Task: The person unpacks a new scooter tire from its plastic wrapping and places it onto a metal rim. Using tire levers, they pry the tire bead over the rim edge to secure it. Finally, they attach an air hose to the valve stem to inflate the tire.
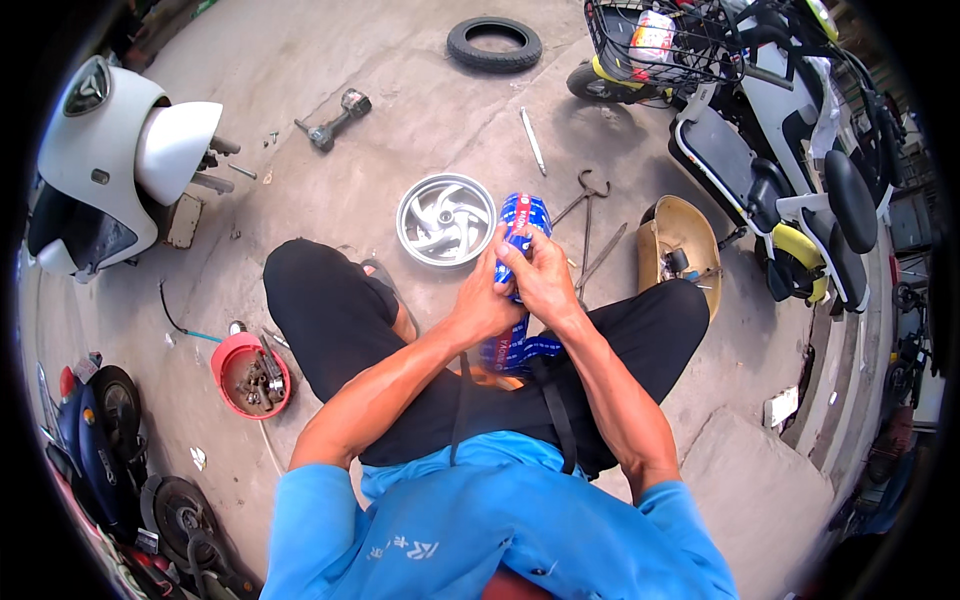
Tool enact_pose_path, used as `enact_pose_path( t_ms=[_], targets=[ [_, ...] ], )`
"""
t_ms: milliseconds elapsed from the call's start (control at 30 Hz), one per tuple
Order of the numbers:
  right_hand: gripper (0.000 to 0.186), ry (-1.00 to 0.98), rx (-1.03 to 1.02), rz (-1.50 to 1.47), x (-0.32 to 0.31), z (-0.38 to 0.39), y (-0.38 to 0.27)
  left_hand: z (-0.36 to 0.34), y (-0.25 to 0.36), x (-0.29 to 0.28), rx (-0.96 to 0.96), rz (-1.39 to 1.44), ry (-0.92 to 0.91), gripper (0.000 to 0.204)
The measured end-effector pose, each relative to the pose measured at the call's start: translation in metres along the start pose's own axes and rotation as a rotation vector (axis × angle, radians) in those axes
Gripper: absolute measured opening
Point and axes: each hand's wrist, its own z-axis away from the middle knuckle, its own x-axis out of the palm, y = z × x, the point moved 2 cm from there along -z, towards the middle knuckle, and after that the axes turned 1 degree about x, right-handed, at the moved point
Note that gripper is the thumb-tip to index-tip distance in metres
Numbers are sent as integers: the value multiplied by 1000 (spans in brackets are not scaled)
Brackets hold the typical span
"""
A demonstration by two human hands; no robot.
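Both my hands are closed on a blue printed plastic-wrapped bundle [520,212] between my knees, with more blue wrapping [506,345] hanging below it. My left hand [492,292] grips its left side and my right hand [543,275] its right, thumb across the front. Just ahead and to the left lies a silver wheel rim [432,238] with curved spokes. Long metal levers and a hooked tool [590,190] lie to the right of the bundle, beside a tan curved container [705,245] holding small parts.
A white scooter [85,180] stands at left, black-and-yellow scooters [745,160] at right, a dark blue motorbike [90,460] at lower left. A tire [495,45], impact wrench [330,125] and white rod [532,140] lie ahead. A red tub of tools [240,400] sits beside my left leg.
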Motion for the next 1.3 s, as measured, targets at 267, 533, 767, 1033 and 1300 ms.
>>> enact_pose_path(
  t_ms=[267, 533, 767, 1033, 1300],
  targets=[
    [38, 133, 61, -194, -59, -21, 28, -19, -40, -25, 112, -47, 407, 47],
    [76, 8, 324, 53, -27, -39, 90, -42, -47, -25, -251, 290, 581, 31],
    [68, 127, 111, -712, -11, -60, 116, -29, -75, -7, -487, 791, 633, 20],
    [91, -54, 212, -615, 10, -51, 123, -5, -101, -26, -818, 647, 769, 25],
    [59, -18, 179, -503, 3, -53, 123, -20, -68, -13, -444, 143, 697, 28]
  ],
)
